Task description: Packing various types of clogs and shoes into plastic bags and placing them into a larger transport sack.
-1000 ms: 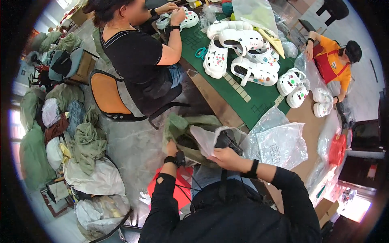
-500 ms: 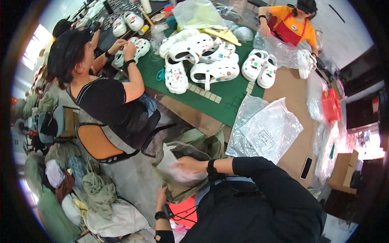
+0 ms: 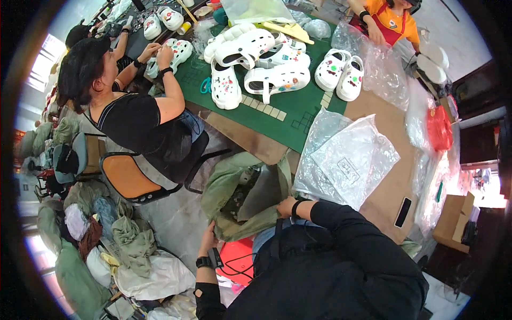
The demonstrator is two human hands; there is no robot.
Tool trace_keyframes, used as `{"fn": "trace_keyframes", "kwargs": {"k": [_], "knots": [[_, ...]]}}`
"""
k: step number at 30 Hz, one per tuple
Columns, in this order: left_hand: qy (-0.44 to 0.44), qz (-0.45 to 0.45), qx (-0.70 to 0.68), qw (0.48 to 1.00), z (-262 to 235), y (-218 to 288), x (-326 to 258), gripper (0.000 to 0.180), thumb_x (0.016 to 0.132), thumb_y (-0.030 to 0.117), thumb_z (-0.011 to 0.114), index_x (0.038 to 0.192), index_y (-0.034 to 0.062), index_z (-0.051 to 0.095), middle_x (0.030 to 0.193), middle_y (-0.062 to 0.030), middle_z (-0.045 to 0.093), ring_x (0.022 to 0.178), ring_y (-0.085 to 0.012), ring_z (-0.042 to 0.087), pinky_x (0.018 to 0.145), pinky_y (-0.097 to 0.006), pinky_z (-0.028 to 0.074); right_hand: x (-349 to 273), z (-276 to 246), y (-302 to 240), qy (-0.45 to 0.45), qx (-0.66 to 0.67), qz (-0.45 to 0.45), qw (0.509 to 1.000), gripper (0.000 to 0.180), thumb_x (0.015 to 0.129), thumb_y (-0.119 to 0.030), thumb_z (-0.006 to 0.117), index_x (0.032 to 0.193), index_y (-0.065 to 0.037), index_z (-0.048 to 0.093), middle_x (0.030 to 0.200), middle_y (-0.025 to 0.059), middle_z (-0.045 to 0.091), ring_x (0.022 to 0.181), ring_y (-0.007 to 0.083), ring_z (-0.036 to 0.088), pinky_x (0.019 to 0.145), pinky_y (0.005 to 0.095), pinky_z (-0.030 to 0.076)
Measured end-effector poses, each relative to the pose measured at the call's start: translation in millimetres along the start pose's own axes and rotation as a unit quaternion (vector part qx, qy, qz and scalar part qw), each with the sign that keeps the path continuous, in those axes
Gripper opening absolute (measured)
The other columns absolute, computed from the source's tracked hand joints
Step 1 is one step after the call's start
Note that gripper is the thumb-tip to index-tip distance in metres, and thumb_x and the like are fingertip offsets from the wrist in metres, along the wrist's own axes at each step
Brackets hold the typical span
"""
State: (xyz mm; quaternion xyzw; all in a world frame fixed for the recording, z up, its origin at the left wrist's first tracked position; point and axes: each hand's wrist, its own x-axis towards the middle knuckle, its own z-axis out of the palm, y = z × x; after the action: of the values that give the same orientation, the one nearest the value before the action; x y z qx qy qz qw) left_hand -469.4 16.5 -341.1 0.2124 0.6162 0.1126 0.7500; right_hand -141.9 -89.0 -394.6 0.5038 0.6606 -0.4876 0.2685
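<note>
A green woven sack (image 3: 224, 176) gapes open in front of me, below the table's near edge. My left hand (image 3: 208, 238) is closed on its near left rim. At the right side of the mouth, my right hand (image 3: 287, 207) grips the rim too, its fingers partly hidden by the cloth. Inside the sack lies a pale grey sheet (image 3: 260, 193), with dark, mixed small stuff beside it that I cannot make out. Two clear plastic bags (image 3: 349, 165) lie on the table just beyond my right hand.
White clogs with charms (image 3: 277, 80) are heaped on the green mat (image 3: 290, 136), a pair (image 3: 340, 74) beside them. A phone (image 3: 403, 212) lies at right. One co-worker (image 3: 141, 117) handles a clog at left; another (image 3: 386, 24) stands across. Cloth sacks (image 3: 133, 256) fill the lower left floor.
My right hand has come out of the sack, away from the pale sheet, to the right rim. The sack's mouth has widened. Across the table, the co-worker's white clogs have turned soles outward.
</note>
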Motion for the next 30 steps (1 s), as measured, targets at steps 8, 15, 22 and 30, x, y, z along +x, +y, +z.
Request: {"fn": "trace_keyframes", "kwargs": {"k": [8,15,22,30], "knots": [[-0.028,-0.111,0.272,0.955,-26,52,-19,0.049,0.083,0.032,0.058,0.109,-0.0079,0.043,0.087,-0.0221,0.059,0.076,-0.0286,0.064,0.060,-0.036,0.053,-18,-29,-12,-0.055,-0.145,-0.020,0.988,0.029,0.081,-0.032,0.055,0.104,-0.016,0.064,0.107,0.0055,0.060,0.096,0.0269,0.056,0.074,0.0418,0.044],[-0.058,0.134,0.501,0.853,-21,96,37,0.033,0.086,0.027,0.052,0.095,-0.0038,0.058,0.081,-0.0102,0.062,0.070,-0.0204,0.061,0.058,-0.031,0.049,-57,-56,12,0.214,0.093,-0.165,0.958,0.029,0.080,-0.032,0.053,0.088,-0.006,0.063,0.085,0.0163,0.062,0.084,0.0349,0.058,0.071,0.0429,0.045],[-0.218,0.235,0.416,0.851,201,182,56,0.030,0.088,0.025,0.049,0.102,0.0004,0.056,0.093,-0.0066,0.061,0.083,-0.0154,0.059,0.073,-0.026,0.046,-106,-45,64,0.481,0.272,-0.030,0.833,0.022,0.082,-0.025,0.049,0.095,-0.009,0.057,0.089,0.0158,0.060,0.083,0.0344,0.057,0.070,0.0439,0.045],[-0.188,0.383,0.315,0.848,357,239,131,0.057,0.085,0.020,0.057,0.129,-0.0017,0.026,0.097,-0.0086,0.057,0.087,-0.0144,0.051,0.075,-0.026,0.039,-155,22,84,0.498,0.381,0.075,0.776,0.025,0.083,-0.022,0.049,0.102,-0.007,0.058,0.092,0.0157,0.061,0.084,0.0316,0.059,0.074,0.0381,0.047]]}}
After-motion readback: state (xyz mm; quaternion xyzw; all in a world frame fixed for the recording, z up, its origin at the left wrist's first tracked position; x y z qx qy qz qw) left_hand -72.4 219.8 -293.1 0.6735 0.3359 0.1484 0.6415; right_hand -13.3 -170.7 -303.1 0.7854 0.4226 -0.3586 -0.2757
